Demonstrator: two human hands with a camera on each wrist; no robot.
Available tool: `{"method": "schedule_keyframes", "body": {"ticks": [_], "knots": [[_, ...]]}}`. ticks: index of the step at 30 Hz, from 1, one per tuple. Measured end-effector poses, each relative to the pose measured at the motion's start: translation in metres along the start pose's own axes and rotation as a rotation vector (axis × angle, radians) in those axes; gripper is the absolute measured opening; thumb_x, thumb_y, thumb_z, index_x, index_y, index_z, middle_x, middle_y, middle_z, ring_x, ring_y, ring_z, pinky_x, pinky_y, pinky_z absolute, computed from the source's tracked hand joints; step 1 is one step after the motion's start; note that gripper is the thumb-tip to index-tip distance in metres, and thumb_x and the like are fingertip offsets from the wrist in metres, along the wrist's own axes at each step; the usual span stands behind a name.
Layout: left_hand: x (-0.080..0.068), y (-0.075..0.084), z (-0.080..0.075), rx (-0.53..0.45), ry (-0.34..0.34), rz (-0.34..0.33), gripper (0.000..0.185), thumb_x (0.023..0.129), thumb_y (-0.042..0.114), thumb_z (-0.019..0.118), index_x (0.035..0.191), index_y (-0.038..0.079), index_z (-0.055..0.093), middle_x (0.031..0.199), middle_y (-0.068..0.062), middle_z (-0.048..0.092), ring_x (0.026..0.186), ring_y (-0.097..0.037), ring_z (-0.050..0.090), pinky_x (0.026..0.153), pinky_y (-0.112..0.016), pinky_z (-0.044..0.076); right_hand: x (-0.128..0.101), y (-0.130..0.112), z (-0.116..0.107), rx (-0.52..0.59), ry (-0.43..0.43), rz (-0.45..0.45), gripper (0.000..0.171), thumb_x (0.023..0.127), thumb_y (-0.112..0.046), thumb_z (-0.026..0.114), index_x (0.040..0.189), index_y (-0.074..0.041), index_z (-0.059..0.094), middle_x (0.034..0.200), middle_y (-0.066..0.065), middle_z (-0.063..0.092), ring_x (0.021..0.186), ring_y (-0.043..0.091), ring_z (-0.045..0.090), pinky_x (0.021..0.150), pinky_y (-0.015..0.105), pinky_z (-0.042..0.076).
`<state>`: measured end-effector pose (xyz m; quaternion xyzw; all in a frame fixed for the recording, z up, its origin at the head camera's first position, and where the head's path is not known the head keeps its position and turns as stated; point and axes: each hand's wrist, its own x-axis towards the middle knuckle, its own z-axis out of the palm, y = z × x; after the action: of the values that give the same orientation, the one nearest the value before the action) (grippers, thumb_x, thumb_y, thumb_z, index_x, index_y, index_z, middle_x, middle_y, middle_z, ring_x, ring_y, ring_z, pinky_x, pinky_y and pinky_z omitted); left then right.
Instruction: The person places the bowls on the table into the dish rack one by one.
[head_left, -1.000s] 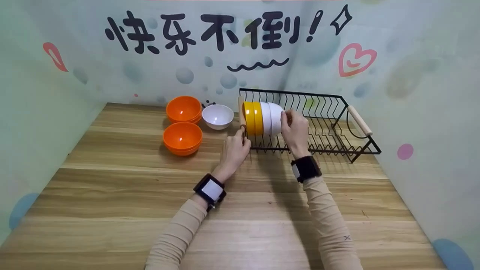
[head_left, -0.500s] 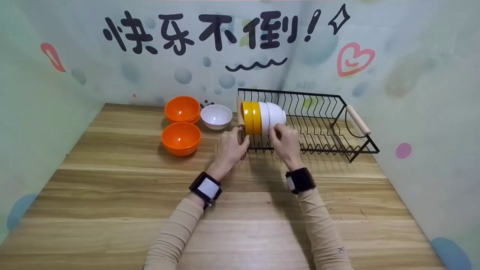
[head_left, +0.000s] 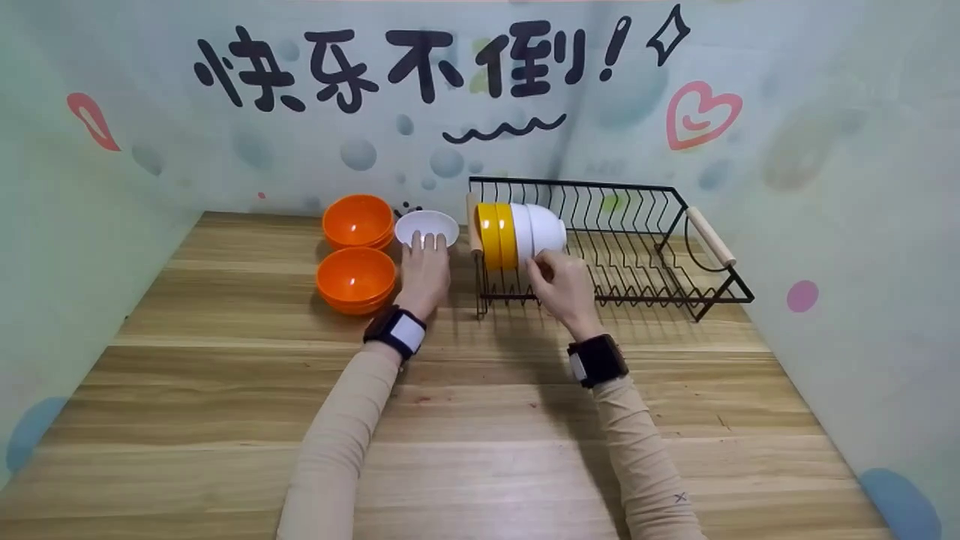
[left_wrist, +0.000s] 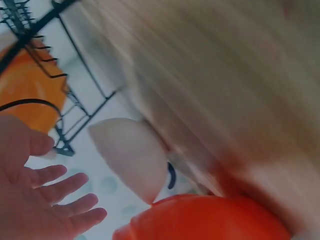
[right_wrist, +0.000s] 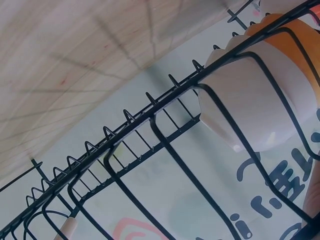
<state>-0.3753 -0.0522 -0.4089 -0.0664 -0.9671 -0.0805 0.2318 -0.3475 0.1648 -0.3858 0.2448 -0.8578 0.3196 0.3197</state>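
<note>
My left hand [head_left: 425, 274] reaches over the near side of a small white bowl [head_left: 427, 219] on the table. In the left wrist view its fingers [left_wrist: 65, 187] are spread and nearly straight, with a gap between them and the white bowl [left_wrist: 132, 155]. My right hand [head_left: 564, 289] is at the front of the black dish rack [head_left: 637, 301], thumb and forefinger pinching the lower rim of the outer white bowl [head_left: 549, 225]. This bowl stands on its side, nested against another white one and two yellow bowls [head_left: 496, 236]. Only a sliver of that hand shows in the right wrist view.
Two stacks of orange bowls, a rear stack [head_left: 358, 219] and a front stack [head_left: 355, 277], stand left of the white bowl. Wooden handles, left [head_left: 474, 223] and right [head_left: 710, 238], cap the rack's ends. A printed curtain [head_left: 300, 150] hangs behind the table [head_left: 450, 435].
My left hand has left the rack's left end and moved left over the small white bowl. My right hand has slid from the outer bowl's base down to its front rim.
</note>
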Motion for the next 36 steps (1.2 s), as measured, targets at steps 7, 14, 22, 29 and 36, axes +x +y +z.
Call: {"method": "schedule_keyframes", "body": {"ticks": [7, 14, 22, 29, 36], "knots": [[0.011, -0.006, 0.007, 0.078, -0.202, 0.015, 0.047, 0.091, 0.007, 0.050, 0.137, -0.005, 0.043, 0.131, -0.026, 0.054, 0.131, -0.042, 0.042, 0.108, -0.058, 0.032, -0.001, 0.000, 0.000, 0.015, -0.025, 0.036, 0.015, 0.087, -0.009, 0.063, 0.074, 0.000, 0.064, 0.066, 0.012, 0.063, 0.055, 0.018, 0.052, 0.053, 0.022, 0.039], [0.017, -0.017, 0.017, 0.121, -0.184, 0.059, 0.032, 0.091, 0.008, 0.054, 0.119, -0.006, 0.058, 0.113, -0.023, 0.066, 0.109, -0.039, 0.060, 0.106, -0.054, 0.038, -0.002, -0.001, 0.001, 0.039, -0.033, 0.035, 0.016, 0.087, -0.009, 0.062, 0.074, -0.001, 0.065, 0.065, 0.011, 0.063, 0.055, 0.016, 0.051, 0.053, 0.021, 0.040], [0.017, -0.020, 0.018, 0.082, -0.101, 0.111, 0.023, 0.082, 0.008, 0.065, 0.102, -0.004, 0.067, 0.096, -0.021, 0.070, 0.089, -0.037, 0.066, 0.080, -0.045, 0.053, -0.001, -0.001, -0.001, 0.045, -0.036, 0.035, 0.017, 0.087, -0.010, 0.063, 0.072, -0.001, 0.064, 0.062, 0.011, 0.061, 0.053, 0.014, 0.047, 0.051, 0.020, 0.036], [0.011, -0.019, 0.015, 0.026, 0.018, 0.126, 0.018, 0.077, 0.006, 0.069, 0.093, -0.003, 0.068, 0.085, -0.021, 0.070, 0.079, -0.037, 0.067, 0.065, -0.046, 0.055, -0.001, 0.001, -0.002, 0.037, -0.039, 0.030, 0.017, 0.087, -0.010, 0.063, 0.073, -0.001, 0.065, 0.064, 0.011, 0.063, 0.054, 0.015, 0.049, 0.052, 0.020, 0.037], [0.007, -0.014, -0.001, 0.021, 0.112, 0.142, 0.016, 0.074, 0.000, 0.067, 0.090, -0.004, 0.066, 0.080, -0.021, 0.070, 0.074, -0.037, 0.067, 0.061, -0.046, 0.053, -0.001, 0.000, -0.003, 0.031, -0.043, 0.020, 0.017, 0.088, -0.010, 0.062, 0.074, 0.000, 0.065, 0.064, 0.012, 0.064, 0.053, 0.016, 0.050, 0.052, 0.020, 0.037]]}}
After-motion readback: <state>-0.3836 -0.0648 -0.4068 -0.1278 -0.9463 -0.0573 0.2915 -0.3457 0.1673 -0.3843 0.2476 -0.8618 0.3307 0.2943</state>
